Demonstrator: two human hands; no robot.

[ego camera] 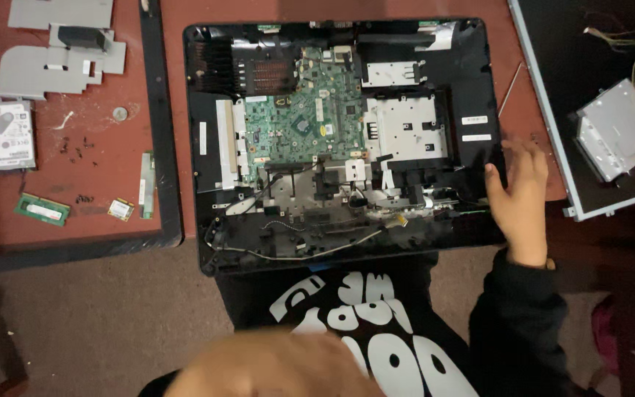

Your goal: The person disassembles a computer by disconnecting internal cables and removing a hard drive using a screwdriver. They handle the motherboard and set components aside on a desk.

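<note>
Red tabletop point(545, 22) bears opened computer chassis point(343, 140) (board exposed); right hand point(517, 192) rests flat on its edge, left hand point(273, 367) blurred.

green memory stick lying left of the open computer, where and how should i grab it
Pinch the memory stick across its two long edges, coming straight down from above. It lies flat on the red surface, thin and narrow, with bare space around it; its small screws sit just beyond.

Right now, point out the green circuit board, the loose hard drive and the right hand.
green circuit board point(310, 117), head view, on its middle near the dark chip.
hard drive point(4, 137), head view, on its silver top label.
right hand point(517, 192), head view, on the back of the hand.
</note>
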